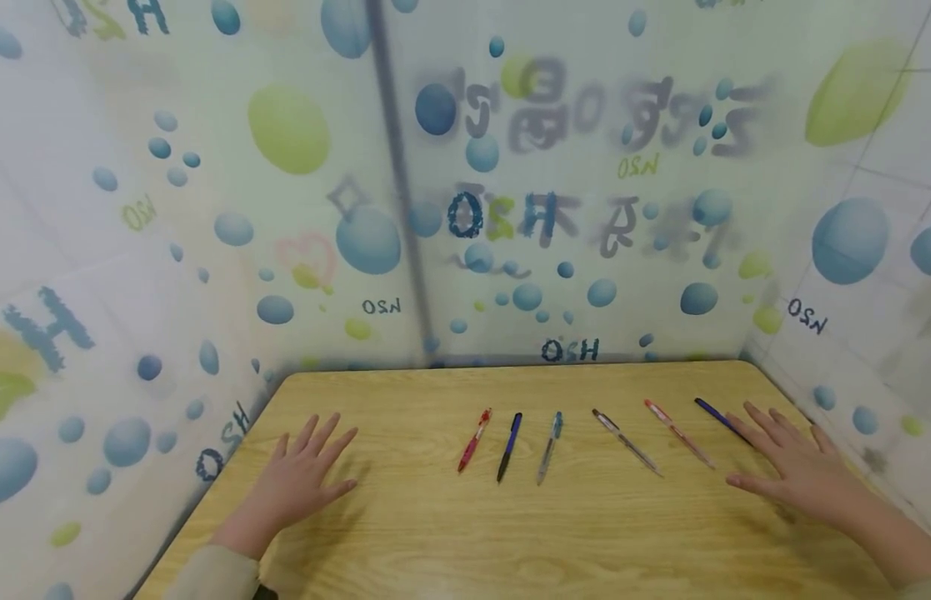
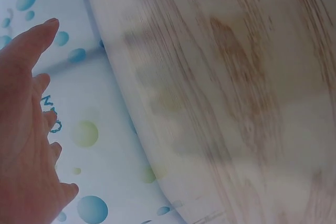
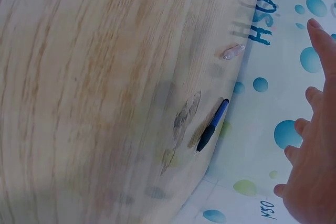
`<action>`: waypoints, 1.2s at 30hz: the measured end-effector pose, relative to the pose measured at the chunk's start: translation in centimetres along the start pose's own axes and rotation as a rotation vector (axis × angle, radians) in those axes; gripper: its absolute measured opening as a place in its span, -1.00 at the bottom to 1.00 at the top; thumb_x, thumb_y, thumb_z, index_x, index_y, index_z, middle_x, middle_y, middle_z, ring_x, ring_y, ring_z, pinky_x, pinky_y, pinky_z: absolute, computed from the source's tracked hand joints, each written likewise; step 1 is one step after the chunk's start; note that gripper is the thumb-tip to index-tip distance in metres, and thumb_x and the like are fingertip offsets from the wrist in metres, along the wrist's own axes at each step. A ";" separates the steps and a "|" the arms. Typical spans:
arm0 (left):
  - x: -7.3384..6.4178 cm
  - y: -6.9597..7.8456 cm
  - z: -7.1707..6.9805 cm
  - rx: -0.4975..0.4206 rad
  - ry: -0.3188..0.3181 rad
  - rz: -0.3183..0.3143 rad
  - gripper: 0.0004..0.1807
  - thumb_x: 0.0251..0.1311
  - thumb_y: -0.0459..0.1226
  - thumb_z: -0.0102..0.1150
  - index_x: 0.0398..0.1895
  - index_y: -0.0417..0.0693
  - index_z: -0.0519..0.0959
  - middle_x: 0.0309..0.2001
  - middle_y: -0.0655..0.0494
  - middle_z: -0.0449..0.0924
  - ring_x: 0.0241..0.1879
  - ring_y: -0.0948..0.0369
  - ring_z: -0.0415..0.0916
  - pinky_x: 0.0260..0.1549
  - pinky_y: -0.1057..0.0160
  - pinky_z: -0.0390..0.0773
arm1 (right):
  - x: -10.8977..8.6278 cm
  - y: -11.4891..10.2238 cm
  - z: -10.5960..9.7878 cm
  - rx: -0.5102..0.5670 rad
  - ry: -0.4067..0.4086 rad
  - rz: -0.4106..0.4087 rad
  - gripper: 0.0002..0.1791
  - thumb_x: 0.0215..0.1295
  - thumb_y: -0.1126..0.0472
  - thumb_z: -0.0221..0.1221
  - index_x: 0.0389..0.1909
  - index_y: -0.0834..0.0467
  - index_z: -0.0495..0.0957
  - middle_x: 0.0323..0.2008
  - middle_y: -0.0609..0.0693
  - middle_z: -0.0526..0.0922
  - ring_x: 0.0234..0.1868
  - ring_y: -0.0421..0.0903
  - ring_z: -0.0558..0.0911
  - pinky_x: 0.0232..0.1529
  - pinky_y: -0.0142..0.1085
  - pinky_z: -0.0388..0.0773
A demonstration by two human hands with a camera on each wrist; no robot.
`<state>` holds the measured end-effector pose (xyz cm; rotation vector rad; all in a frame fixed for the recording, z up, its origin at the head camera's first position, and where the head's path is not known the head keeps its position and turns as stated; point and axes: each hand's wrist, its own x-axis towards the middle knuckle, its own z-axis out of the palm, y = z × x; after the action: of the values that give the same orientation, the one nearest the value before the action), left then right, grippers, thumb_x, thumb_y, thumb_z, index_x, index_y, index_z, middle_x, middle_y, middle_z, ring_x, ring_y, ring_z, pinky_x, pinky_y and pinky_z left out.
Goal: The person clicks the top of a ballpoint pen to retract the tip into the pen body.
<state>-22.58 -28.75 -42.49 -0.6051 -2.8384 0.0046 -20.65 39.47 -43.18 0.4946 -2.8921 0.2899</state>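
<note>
My left hand [image 1: 302, 477] hovers over the left side of the table with its fingers spread, holding nothing. On the right, my right hand [image 1: 806, 471] is also spread and empty; in the head view its fingers overlap the lower part of a blue pen [image 1: 716, 415]. That pen shows whole in the right wrist view, with a black grip end. Left of it lie a clear pen with an orange-red top [image 1: 678, 433] and a clear pen with a brown top [image 1: 626, 442]. Nearer the middle are a light-blue clear pen [image 1: 551, 448], a blue-and-black pen [image 1: 510, 447] and a red pen [image 1: 475, 440].
The wooden table [image 1: 450, 533] has rounded far corners. A curtain [image 1: 495, 325] printed with blue and green bubbles and lettering hangs behind its far edge and along both sides.
</note>
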 end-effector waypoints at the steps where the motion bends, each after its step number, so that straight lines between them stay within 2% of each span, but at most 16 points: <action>1: 0.0 0.1 0.0 0.002 -0.004 0.002 -0.18 0.18 0.18 0.21 0.44 0.04 0.30 0.47 -0.16 0.05 0.40 -0.27 -0.03 0.12 -0.48 0.06 | 0.0 0.0 0.0 0.001 0.001 -0.003 0.04 0.26 -0.20 0.21 0.57 -0.13 -0.23 0.54 0.09 -0.31 0.44 0.39 -0.15 0.19 0.34 -0.67; 5: 0.1 0.5 0.0 0.007 -0.011 0.013 -0.20 0.19 0.18 0.19 0.44 0.06 0.31 0.47 -0.15 0.07 0.41 -0.26 -0.02 0.14 -0.47 0.06 | 0.2 -0.5 0.3 0.025 0.022 -0.032 0.02 0.26 -0.18 0.23 0.57 -0.13 -0.18 0.54 0.10 -0.26 0.44 0.40 -0.12 0.19 0.37 -0.63; 11: 0.2 1.4 -0.2 0.026 -0.028 0.036 -0.19 0.18 0.20 0.19 0.43 0.04 0.32 0.45 -0.16 0.12 0.38 -0.29 0.03 0.12 -0.44 0.12 | 1.2 -1.4 0.6 0.058 0.021 -0.078 0.02 0.21 -0.18 0.27 0.57 -0.17 -0.13 0.54 0.09 -0.14 0.41 0.41 -0.01 0.12 0.51 -0.22; 15: 0.8 2.2 -0.6 0.021 0.002 0.044 -0.20 0.16 0.16 0.24 0.42 0.03 0.34 0.42 -0.18 0.18 0.36 -0.31 0.06 0.12 -0.42 0.17 | 1.7 -1.9 0.6 0.094 0.026 -0.108 0.01 0.20 -0.15 0.29 0.56 -0.14 -0.07 0.54 0.06 -0.12 0.37 0.44 0.07 0.09 0.51 -0.13; 18: 1.5 2.9 -0.8 0.013 0.009 0.058 -0.21 0.17 0.14 0.25 0.42 0.02 0.34 0.41 -0.18 0.20 0.36 -0.29 0.08 0.12 -0.41 0.19 | 2.1 -2.5 0.5 0.129 0.032 -0.124 -0.01 0.19 -0.13 0.32 0.55 -0.07 0.01 0.51 0.14 -0.03 0.33 0.46 0.14 0.08 0.50 -0.05; 20: 1.8 3.2 -0.8 0.002 -0.002 0.064 -0.22 0.19 0.13 0.24 0.42 0.02 0.33 0.41 -0.18 0.20 0.36 -0.29 0.08 0.12 -0.41 0.19 | 2.4 -3.1 0.5 0.159 0.030 -0.139 -0.03 0.17 -0.11 0.34 0.53 -0.05 0.06 0.48 0.19 0.05 0.31 0.45 0.18 0.08 0.47 0.02; 26: 3.0 4.5 -0.6 -0.077 -0.075 0.064 -0.25 0.26 0.13 0.17 0.44 0.01 0.30 0.43 -0.17 0.15 0.39 -0.26 0.04 0.16 -0.38 0.17 | 3.1 -4.8 0.7 0.159 0.063 -0.203 -0.05 0.12 -0.09 0.38 0.50 -0.02 0.15 0.39 0.23 0.22 0.26 0.40 0.31 -0.01 0.33 0.31; 32: 4.5 5.8 -0.6 -0.136 -0.101 0.091 -0.26 0.29 0.14 0.12 0.44 0.02 0.29 0.46 -0.14 0.10 0.41 -0.21 0.04 0.20 -0.35 0.13 | 4.3 -6.1 0.8 0.235 0.027 -0.213 -0.04 0.19 -0.09 0.34 0.53 -0.03 0.06 0.39 0.26 0.19 0.31 0.38 0.24 0.05 0.32 0.30; 36: 5.5 6.3 -0.8 -0.149 -0.096 0.107 -0.24 0.29 0.15 0.11 0.46 0.03 0.26 0.46 -0.13 0.10 0.40 -0.20 0.05 0.21 -0.33 0.13 | 5.3 -7.0 1.1 0.263 0.000 -0.212 -0.05 0.20 -0.11 0.33 0.52 0.05 0.09 0.41 0.23 0.18 0.35 0.31 0.22 0.12 0.29 0.26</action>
<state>-24.72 -20.80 -40.76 -0.8085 -2.9133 -0.1650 -23.32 31.12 -41.94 0.8362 -2.7821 0.6392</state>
